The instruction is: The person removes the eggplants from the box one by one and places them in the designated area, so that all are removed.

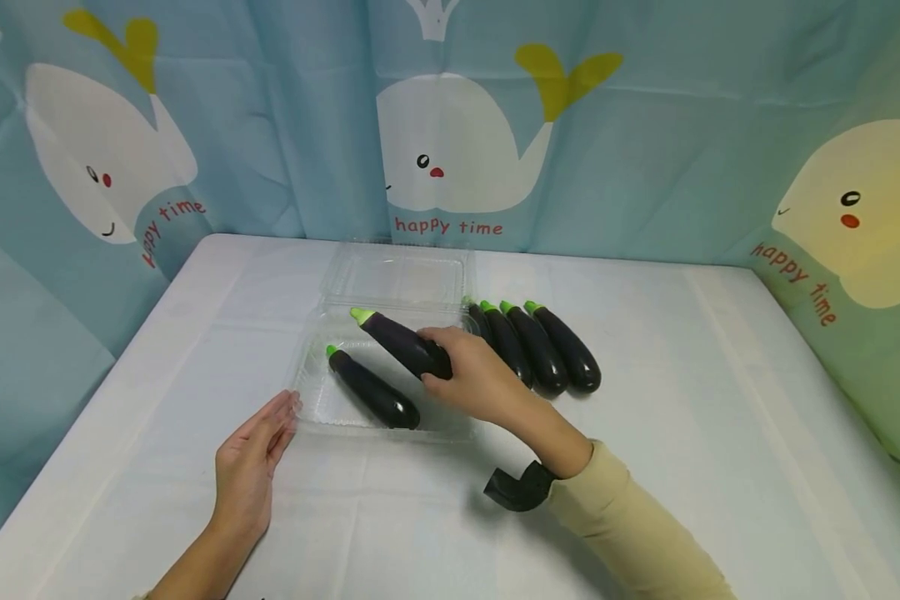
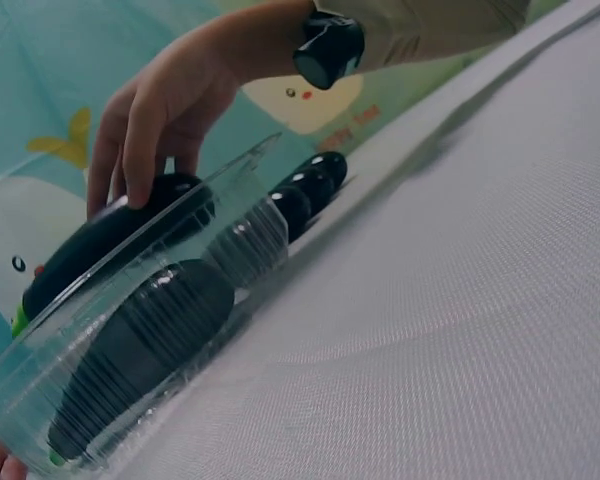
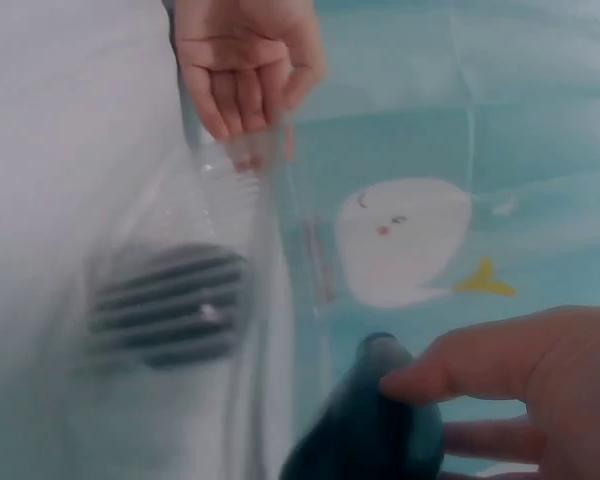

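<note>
My right hand point(image 1: 468, 375) grips a dark purple eggplant point(image 1: 401, 340) by its rounded end, above a clear plastic container point(image 1: 450, 435). The green stem of that eggplant points to the far left. A second eggplant point(image 1: 375, 392) lies slantwise inside the container and shows through the ribbed wall in the left wrist view. At the container's left side, my left hand point(image 1: 251, 467) touches the wall with its fingers extended. Palm and fingers of the left hand point(image 3: 245, 65) also appear in the right wrist view, at the container's end.
Several more eggplants point(image 1: 562, 346) lie side by side to the right of the container, stems away from me. The container's clear lid point(image 1: 393, 279) lies folded back behind it. A whale-printed curtain point(image 1: 307, 125) hangs beyond the white table point(image 1: 690, 433). A black device point(image 1: 521, 487) sits at my right wrist.
</note>
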Demonstrator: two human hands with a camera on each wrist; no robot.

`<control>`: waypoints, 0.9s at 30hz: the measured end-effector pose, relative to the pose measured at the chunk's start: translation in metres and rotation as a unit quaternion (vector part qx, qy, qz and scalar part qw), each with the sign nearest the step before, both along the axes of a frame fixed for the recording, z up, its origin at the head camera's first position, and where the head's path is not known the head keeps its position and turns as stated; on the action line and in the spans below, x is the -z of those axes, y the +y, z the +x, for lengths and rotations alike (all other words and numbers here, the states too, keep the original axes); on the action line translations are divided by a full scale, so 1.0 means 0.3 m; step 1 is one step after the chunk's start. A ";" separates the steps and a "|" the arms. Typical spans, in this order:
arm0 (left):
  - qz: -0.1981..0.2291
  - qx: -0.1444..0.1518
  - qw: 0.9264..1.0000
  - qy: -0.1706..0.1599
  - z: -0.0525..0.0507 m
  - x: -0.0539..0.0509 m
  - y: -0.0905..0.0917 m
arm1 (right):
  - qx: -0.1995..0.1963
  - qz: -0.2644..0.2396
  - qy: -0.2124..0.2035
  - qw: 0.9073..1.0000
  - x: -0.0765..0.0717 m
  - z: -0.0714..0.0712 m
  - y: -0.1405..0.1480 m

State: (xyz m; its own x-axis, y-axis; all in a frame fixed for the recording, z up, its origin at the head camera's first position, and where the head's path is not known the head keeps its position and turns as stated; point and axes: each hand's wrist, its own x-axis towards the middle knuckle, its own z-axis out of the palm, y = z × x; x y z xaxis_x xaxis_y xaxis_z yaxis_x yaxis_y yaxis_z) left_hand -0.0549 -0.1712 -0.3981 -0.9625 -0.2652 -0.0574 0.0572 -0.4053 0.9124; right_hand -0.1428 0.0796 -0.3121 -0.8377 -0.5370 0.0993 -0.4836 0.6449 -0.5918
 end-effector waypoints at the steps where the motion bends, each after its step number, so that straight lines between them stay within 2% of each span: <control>1: 0.000 0.000 1.000 -0.001 -0.001 0.000 0.000 | 0.001 -0.004 0.001 1.000 -0.007 0.000 0.009; 10: 0.003 -0.006 1.000 -0.015 0.001 0.000 -0.001 | 0.044 -0.033 -0.006 0.998 -0.054 -0.001 0.091; 17: 0.002 -0.002 1.000 -0.006 0.002 0.003 -0.005 | 0.074 -0.043 -0.008 0.996 -0.061 -0.012 0.154; 27: -0.003 0.004 1.000 -0.006 0.001 0.001 -0.003 | 0.121 -0.054 -0.036 0.991 -0.072 -0.027 0.263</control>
